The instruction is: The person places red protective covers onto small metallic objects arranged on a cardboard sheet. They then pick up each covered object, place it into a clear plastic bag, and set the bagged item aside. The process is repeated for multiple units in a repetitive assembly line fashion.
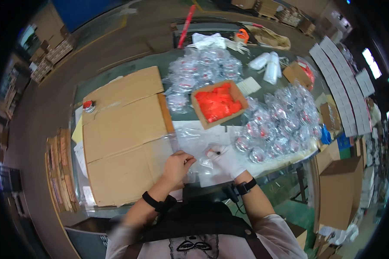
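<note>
My bare left hand (178, 166) is closed in a pinch beside clear plastic film (193, 172); what lies between its fingertips is too small to make out. Facing it, my right hand (230, 161) wears a white glove. Its fingers are closed on a small orange-and-black piece (214, 152), whose kind I cannot tell. Clear plastic also shows under that hand. Beyond both hands stands an open cardboard box (202, 120) of flat bright red pieces (218, 102).
Large cardboard sheets (123, 123) cover the table's left side, with a small red-and-silver item (88, 106) on them. Clear-bagged round items are heaped at right (283, 123) and at the back (201, 67). White plastic rolls (272, 67) lie far right; a tall carton (340, 190) stands beside the table.
</note>
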`<state>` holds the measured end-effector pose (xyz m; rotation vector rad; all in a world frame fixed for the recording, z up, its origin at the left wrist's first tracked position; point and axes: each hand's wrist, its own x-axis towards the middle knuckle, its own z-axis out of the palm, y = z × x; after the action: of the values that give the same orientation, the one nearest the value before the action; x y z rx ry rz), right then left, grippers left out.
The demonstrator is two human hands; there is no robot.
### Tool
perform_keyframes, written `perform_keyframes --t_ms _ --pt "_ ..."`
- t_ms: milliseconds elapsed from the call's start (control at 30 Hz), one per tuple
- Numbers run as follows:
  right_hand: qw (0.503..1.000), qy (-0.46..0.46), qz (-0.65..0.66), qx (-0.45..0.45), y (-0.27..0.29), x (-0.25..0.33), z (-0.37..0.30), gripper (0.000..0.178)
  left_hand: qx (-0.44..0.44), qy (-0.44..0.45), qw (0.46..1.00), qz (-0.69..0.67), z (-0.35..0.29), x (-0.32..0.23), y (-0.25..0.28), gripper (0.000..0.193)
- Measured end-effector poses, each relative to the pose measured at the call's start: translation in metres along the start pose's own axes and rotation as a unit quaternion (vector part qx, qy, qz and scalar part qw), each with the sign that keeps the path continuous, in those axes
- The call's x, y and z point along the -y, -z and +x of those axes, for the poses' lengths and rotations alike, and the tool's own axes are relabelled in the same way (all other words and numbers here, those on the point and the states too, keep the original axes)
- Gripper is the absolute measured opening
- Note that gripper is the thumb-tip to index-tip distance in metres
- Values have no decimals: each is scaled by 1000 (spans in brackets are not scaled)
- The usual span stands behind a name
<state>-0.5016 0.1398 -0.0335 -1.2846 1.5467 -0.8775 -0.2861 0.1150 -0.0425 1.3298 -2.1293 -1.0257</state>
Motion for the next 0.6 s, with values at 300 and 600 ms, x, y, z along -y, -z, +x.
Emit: perform_keyframes --t_ms 300,600 --pt "950 -84 136 269 -198 161 41 19 -191 165 822 -511 -106 71 146 32" --pt "912 370 -173 25 -457 213 219 16 -572 286 646 -416 -271 169 330 27"
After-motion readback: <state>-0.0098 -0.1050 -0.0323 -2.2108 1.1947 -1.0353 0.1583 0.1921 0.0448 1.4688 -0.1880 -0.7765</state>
